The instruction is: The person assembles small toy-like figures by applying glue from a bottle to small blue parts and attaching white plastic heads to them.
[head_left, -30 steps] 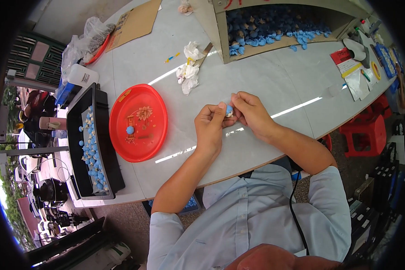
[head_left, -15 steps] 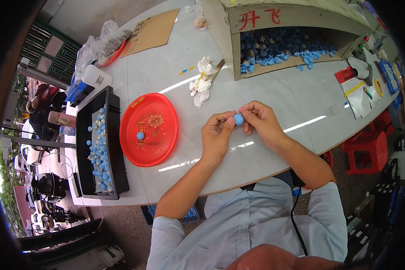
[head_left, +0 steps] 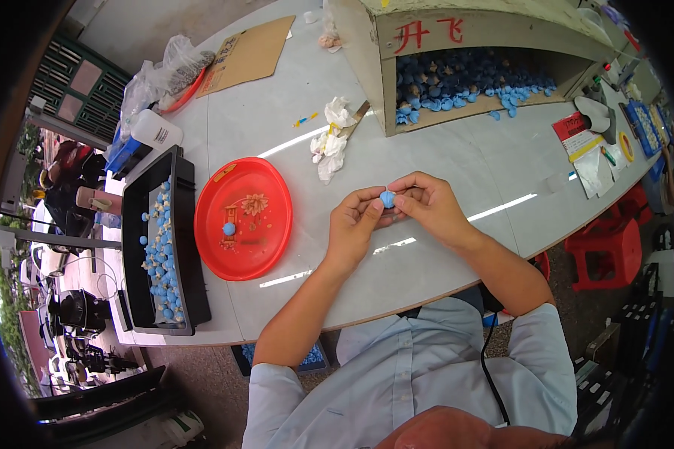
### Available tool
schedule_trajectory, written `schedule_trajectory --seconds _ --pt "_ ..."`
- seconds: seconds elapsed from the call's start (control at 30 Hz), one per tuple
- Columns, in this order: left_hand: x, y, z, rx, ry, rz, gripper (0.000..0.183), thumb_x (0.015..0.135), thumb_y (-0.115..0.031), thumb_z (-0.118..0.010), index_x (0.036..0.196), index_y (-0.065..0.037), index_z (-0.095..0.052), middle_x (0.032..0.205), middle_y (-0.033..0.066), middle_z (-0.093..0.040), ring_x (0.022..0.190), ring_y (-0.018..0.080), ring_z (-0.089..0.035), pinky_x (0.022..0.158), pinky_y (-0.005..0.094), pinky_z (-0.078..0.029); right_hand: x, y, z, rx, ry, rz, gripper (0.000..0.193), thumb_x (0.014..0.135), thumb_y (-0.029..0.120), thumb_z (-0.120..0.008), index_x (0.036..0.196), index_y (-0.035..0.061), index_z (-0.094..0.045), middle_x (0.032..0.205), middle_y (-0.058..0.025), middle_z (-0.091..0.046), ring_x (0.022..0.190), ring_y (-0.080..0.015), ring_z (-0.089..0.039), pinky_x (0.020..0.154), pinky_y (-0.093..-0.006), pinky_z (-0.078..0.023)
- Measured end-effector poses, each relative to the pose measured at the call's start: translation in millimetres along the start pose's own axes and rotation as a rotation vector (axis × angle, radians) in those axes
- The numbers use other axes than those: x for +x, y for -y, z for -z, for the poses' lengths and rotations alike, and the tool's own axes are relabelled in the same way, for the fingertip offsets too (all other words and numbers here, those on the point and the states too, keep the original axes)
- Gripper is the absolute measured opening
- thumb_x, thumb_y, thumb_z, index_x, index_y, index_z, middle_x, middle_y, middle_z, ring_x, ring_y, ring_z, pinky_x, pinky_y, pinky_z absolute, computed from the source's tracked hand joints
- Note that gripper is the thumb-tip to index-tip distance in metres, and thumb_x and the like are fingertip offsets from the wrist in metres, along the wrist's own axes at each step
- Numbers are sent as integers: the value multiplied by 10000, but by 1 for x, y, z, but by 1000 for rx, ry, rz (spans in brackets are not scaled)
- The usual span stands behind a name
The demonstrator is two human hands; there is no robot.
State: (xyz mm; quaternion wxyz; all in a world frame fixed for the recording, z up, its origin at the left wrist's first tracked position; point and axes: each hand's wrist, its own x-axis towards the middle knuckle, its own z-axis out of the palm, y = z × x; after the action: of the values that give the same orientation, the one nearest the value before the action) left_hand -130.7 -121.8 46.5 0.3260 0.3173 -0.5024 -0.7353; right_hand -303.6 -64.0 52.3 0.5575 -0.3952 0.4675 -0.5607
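Note:
A small round blue piece is pinched between both hands over the grey tabletop. My left hand grips its left side with thumb and fingers, and my right hand closes on its right side. The fingertips cover part of the piece. Left of my hands lies a red round tray with one similar blue ball on it. Beyond that, a black bin contains many blue balls with pale bits among them.
A box-like shelf at the back holds a heap of blue cup-shaped pieces. Crumpled white tissue lies before it. Farther off are cardboard, a white bottle and a red stool.
Both hands have closed in on the blue piece, the right hand's fingers drawing nearer the left's. The whole view has shifted slightly.

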Motion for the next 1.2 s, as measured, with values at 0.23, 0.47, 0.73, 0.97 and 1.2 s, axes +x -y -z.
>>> schedule_trajectory --seconds 0.23,0.47,0.73,0.97,1.2 --pt "1 7 1 -30 31 -79 245 977 -32 -548 1208 45 -523 1167 136 -619 1053 181 -627 923 305 -532 1 2 2 42 -10 37 210 929 16 -604 1133 -30 -580 983 -80 -651 850 -106 -609 791 -257 -524" --pt "0 9 4 -37 51 -152 224 968 5 -542 1188 42 -527 1247 167 -583 1146 212 -590 992 327 -489 -1 2 0 -10 -7 120 190 917 -17 -600 1104 -42 -579 1047 -102 -649 929 -141 -640 810 -268 -539" --pt "0 6 -1 -20 78 -266 190 950 7 -570 1138 31 -555 1337 211 -538 1156 213 -588 997 333 -493 -1 2 1 32 36 172 184 899 -52 -598 1080 -20 -581 1138 -106 -605 1021 -139 -610 865 -279 -528" --pt "-2 6 -2 108 80 -332 203 965 53 -502 1160 31 -556 1328 202 -543 1181 222 -578 1016 326 -479 -1 -4 1 14 44 224 175 895 -61 -596 1062 -10 -580 1106 -74 -578 986 -115 -591 887 -265 -510" --pt "-5 7 -5 69 12 -252 221 953 -13 -580 1161 57 -559 1244 182 -604 1091 189 -618 951 303 -512 -3 10 2 70 26 -15 121 902 33 -624 1013 9 -583 1001 -59 -633 890 -92 -601 773 -254 -503"
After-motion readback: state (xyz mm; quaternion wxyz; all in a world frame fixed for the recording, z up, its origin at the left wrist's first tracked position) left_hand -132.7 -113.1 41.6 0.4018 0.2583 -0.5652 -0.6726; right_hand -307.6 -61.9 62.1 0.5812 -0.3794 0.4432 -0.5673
